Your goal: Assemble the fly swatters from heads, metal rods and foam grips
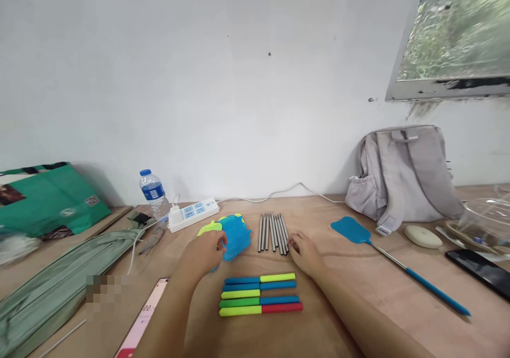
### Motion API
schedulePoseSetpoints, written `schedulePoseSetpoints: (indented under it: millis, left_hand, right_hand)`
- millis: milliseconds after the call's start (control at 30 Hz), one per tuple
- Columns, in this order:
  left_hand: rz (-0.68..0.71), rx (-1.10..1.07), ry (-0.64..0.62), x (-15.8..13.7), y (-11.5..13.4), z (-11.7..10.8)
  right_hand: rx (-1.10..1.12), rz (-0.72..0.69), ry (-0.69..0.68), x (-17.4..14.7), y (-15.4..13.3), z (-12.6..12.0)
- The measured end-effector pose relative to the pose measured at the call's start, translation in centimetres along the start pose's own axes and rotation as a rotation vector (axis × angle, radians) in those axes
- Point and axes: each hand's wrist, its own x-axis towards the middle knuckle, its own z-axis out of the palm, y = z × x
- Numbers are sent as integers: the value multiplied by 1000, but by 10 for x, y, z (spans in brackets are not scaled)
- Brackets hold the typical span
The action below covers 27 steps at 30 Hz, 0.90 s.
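My left hand (207, 252) has its fingers curled together at the left edge of a blue mesh fly swatter head (238, 238), seemingly pinching it. Under and behind it lie yellow-green swatter heads (211, 227), partly covered. Beside a row of several thin metal rods (273, 233), my right hand (303, 250) rests with bent fingers against the lower end of the rightmost one. Coloured handle grips (260, 296) in blue, yellow-green, green and red lie in two columns, nearer to me between my forearms.
A whole blue fly swatter (402, 267) lies at right, by a beige oval case (422, 236) and black phone (480, 271). A grey backpack (406, 172) leans on the wall. At left are a power strip (194, 214), water bottle (153, 190), green bags and a lit phone (145, 315).
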Motion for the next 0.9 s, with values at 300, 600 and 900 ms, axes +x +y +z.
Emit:
schedulePoseSetpoints:
  millis: [300,600,900]
  left_hand:
    - [36,40,48,7,6,23]
    - [4,50,207,25,1,86]
    - [72,-80,283,27,-13,94]
  right_hand:
    - [-59,26,-44,-1,1,-1]
    - [-58,59,12,0,8,4]
    - [150,141,138,2,18,5]
